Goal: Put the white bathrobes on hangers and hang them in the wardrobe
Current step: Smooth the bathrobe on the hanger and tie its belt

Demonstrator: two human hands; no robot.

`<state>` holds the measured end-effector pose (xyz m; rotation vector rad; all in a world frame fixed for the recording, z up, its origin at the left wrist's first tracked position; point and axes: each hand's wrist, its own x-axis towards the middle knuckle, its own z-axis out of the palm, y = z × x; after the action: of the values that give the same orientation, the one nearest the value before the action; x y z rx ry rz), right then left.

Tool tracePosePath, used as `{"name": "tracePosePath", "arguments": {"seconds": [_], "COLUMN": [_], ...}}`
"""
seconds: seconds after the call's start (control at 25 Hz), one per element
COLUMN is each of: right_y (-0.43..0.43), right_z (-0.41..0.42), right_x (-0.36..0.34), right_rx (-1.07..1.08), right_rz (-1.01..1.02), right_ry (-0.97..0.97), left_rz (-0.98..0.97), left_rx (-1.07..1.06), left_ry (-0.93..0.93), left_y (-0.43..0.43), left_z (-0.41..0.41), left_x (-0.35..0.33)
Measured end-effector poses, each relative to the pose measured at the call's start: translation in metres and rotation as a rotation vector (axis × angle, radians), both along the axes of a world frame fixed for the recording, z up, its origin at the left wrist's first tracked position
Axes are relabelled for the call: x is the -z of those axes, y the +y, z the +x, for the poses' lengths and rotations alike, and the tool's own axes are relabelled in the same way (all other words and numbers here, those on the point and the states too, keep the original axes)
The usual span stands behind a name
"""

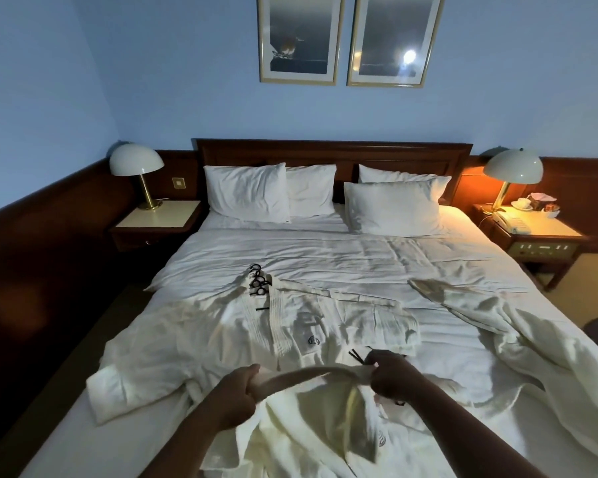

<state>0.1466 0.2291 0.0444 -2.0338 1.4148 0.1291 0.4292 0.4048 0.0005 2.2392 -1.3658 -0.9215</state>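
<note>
White cloth fills the near end of the bed (359, 257), and the nearest bathrobe (318, 426) lies bunched right below me with its collar band (301, 376) lifted and stretched crosswise between both hands. I read the left hand (237, 386) as clenched round the band's left end, and the right hand (392, 379) as curled tight on its right end. A black hanger (357, 357) pokes out just beyond the right hand's knuckles, its bars slanting from upper left down toward that hand, and another black bit shows under the wrist. Whether the fingers also hold the hanger I cannot tell. My judgement is that the next move turns on this: the hanger sits at the right end of the band, so the right hand is the nearer one to feed it along the collar toward the left. Farther up the bed, a second bathrobe (290, 326) lies flat with spare hangers (258, 281) on its collar, and a third bathrobe (497, 326) lies off to the right. No wardrobe is in view.
</note>
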Motion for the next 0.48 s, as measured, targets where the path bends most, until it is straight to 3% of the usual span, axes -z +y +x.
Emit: {"name": "tracePosePath", "arguments": {"seconds": [0.08,0.2,0.24,0.32,0.4,0.48], "right_y": [0.004,0.002,-0.002,-0.011,-0.023,-0.04], "right_z": [0.003,0.012,0.015,0.019,0.017,0.012], "right_x": [-0.006,-0.032,-0.047,-0.082,-0.121,-0.162], "right_rx": [-0.019,0.06,0.091,0.212,0.278,0.197], "right_rz": [-0.306,-0.409,-0.445,-0.543,-0.543,-0.444], "right_ry": [0.124,0.074,-0.024,-0.37,-0.756,-0.844], "left_rz": [-0.102,-0.195,-0.244,-0.525,-0.79,-0.726], "left_rx": [0.051,-0.027,-0.09,-0.221,-0.238,-0.101], "left_ry": [-0.169,-0.33,-0.396,-0.493,-0.394,-0.238], "left_y": [-0.005,-0.02,-0.025,-0.035,-0.045,-0.052], "left_z": [-0.006,-0.009,-0.007,0.001,0.001,-0.004], "left_x": [-0.003,-0.031,-0.051,-0.093,-0.135,-0.166]}}
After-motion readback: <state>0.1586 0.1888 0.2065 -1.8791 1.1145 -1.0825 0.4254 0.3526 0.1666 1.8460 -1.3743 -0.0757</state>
